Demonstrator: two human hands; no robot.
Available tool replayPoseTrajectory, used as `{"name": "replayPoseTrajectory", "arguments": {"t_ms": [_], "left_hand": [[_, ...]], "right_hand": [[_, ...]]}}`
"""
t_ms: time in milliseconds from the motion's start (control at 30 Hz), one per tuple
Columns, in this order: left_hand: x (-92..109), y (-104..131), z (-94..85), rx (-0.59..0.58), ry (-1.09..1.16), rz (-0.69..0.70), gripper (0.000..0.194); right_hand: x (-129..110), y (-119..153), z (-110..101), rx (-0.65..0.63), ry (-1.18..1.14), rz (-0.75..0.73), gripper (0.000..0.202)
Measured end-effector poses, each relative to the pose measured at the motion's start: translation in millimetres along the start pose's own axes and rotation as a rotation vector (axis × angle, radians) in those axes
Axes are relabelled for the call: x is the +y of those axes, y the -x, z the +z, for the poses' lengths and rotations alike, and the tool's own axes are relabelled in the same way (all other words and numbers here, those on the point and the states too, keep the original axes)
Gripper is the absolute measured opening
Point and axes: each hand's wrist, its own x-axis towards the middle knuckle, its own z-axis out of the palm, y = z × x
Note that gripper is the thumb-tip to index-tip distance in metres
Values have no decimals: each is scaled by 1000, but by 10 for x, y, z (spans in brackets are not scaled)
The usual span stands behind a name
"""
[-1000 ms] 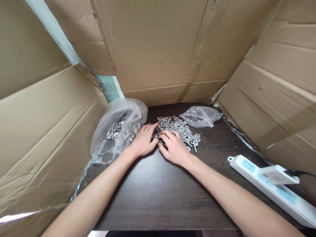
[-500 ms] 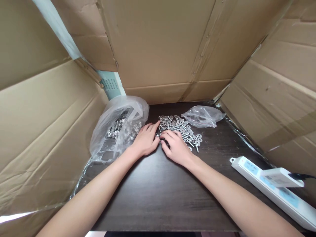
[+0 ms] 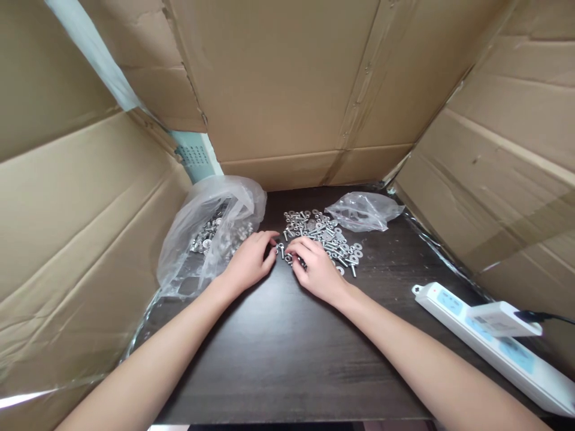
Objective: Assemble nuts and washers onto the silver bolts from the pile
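Observation:
My left hand (image 3: 252,258) rests on the dark table beside the plastic bag, its curved fingers and thumb apart. A small metal piece shows at its fingertips; whether they touch it I cannot tell. Just right of them lies a bolt (image 3: 283,251) with its head away from me. My right hand (image 3: 318,270) arches over the near left edge of a loose pile of bolts, nuts and washers (image 3: 330,244). Its thumb is apart from the bent fingers, and small metal parts lie under them, partly hidden.
A clear plastic bag (image 3: 177,239) with metal fittings stands left. Another crumpled clear bag (image 3: 366,209) lies behind the pile. A white power strip (image 3: 476,338) with a plugged-in adapter (image 3: 503,318) lies right. Cardboard walls (image 3: 287,84) enclose the table (image 3: 278,359) at the back and sides.
My left hand has drawn left, away from my right hand, and its fingers are less spread. A bolt now shows in the gap. The view has shifted slightly.

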Motion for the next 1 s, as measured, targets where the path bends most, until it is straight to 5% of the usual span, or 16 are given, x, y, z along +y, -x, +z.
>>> {"name": "replayPoseTrajectory", "arguments": {"t_ms": [333,733,1000], "left_hand": [[33,-10,30,13,-171,-13,42],[3,-56,-48,-35,-15,-95,16],[37,10,37,58,73,-45,8]], "right_hand": [[-28,-11,-20,-43,126,76,29],[-44,-22,-31,-59,89,92,29],[-6,-7,6,-64,108,24,27]]}}
